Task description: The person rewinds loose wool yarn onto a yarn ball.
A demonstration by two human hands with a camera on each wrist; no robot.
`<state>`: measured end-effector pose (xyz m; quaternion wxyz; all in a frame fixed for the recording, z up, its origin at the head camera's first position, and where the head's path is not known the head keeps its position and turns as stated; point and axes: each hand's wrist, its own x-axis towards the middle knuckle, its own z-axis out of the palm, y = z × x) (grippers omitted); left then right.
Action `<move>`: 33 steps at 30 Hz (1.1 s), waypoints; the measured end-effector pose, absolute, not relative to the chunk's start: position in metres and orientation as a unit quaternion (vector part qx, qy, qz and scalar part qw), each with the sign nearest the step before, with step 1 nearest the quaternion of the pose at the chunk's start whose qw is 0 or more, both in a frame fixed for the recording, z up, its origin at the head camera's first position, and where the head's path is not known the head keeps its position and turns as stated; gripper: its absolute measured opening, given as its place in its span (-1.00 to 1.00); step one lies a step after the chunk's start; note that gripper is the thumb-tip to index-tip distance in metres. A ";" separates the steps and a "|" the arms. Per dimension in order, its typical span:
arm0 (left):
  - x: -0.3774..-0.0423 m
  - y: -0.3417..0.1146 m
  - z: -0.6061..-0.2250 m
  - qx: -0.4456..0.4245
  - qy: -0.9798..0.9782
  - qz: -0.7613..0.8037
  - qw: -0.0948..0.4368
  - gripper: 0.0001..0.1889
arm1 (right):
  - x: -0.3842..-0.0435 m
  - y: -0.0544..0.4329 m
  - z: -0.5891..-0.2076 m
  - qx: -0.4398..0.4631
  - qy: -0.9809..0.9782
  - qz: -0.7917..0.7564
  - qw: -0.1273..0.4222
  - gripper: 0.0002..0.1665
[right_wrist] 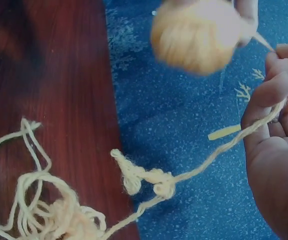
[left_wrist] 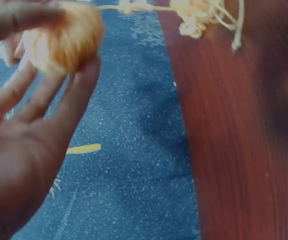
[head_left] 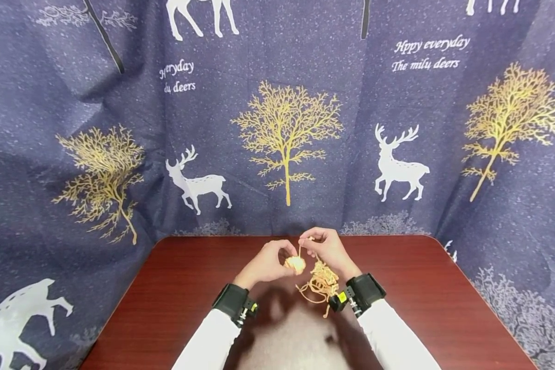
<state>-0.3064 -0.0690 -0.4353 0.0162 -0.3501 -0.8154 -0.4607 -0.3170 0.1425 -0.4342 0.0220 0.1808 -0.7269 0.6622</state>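
Observation:
A small ball of pale yellow-orange yarn (head_left: 295,264) is gripped between the thumb and fingers of my left hand (head_left: 273,261). In the right wrist view the yarn ball (right_wrist: 194,37) looks blurred. My right hand (head_left: 326,249) pinches the yarn strand (right_wrist: 264,42) that runs taut from the ball. More yarn passes through the right palm and trails down, with a knotted clump (right_wrist: 156,180) along it. Below the right hand a loose tangle of yarn (head_left: 322,281) lies by the wrist, its loops spreading over the table.
The reddish-brown wooden table (head_left: 189,267) extends on both sides of the hands. Behind it hangs a dark blue cloth (head_left: 305,216) printed with deer and trees. Each wrist wears a black strap with a camera, such as the right strap (head_left: 367,293).

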 end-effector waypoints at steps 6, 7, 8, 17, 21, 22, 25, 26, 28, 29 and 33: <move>-0.306 -0.071 -0.430 -0.375 -0.723 -0.578 -0.060 -0.67 | -0.320 0.144 -0.439 0.195 -0.724 0.662 0.016 -0.80; -0.306 -0.071 -0.429 -0.371 -0.706 -0.600 -0.067 -0.67 | -0.320 0.145 -0.440 0.195 -0.721 0.665 0.010 -0.80; -0.305 -0.072 -0.428 -0.364 -0.690 -0.622 -0.072 -0.66 | -0.320 0.145 -0.442 0.195 -0.717 0.670 0.004 -0.81; -0.306 -0.068 -0.422 -0.252 -0.564 -0.786 -0.003 -0.69 | -0.316 0.141 -0.448 0.179 -0.693 0.698 -0.020 -0.86; -0.308 -0.065 -0.419 -0.174 -0.515 -0.839 0.032 -0.72 | -0.314 0.138 -0.454 0.185 -0.692 0.698 -0.019 -0.78; -0.308 -0.063 -0.418 -0.156 -0.512 -0.844 0.042 -0.72 | -0.314 0.137 -0.455 0.187 -0.694 0.695 -0.017 -0.79; -0.310 -0.060 -0.418 -0.109 -0.530 -0.836 0.084 -0.73 | -0.312 0.135 -0.460 0.190 -0.704 0.684 -0.014 -0.83; -0.310 -0.059 -0.418 -0.095 -0.548 -0.824 0.105 -0.72 | -0.311 0.135 -0.461 0.191 -0.710 0.677 -0.012 -0.84; -0.311 -0.058 -0.420 -0.068 -0.597 -0.785 0.150 -0.68 | -0.311 0.134 -0.464 0.196 -0.722 0.664 -0.007 -0.85; -0.312 -0.058 -0.422 -0.059 -0.623 -0.761 0.173 -0.67 | -0.310 0.134 -0.464 0.201 -0.725 0.659 -0.006 -0.84; -0.312 -0.058 -0.428 -0.042 -0.717 -0.651 0.247 -0.65 | -0.308 0.134 -0.463 0.219 -0.731 0.647 -0.011 -0.86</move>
